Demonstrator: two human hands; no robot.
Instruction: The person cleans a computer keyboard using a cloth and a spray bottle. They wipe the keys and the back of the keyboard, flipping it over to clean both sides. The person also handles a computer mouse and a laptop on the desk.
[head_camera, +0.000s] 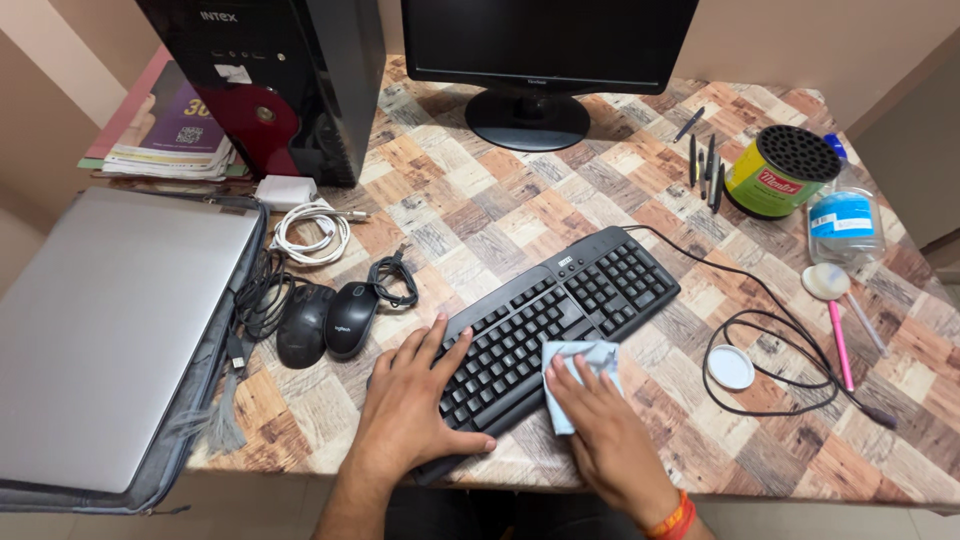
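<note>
My right hand presses a pale blue cloth flat under its fingers, against the near right edge of the black keyboard. My left hand lies open on the keyboard's near left end, fingers spread, and holds it steady. The keyboard sits slanted on the patterned worktop. I judge the wiping step is in progress. The next stroke calls for light pressure along the key rows while the left hand keeps its hold. 2 mice lie just left; a monitor stands far.
</note>
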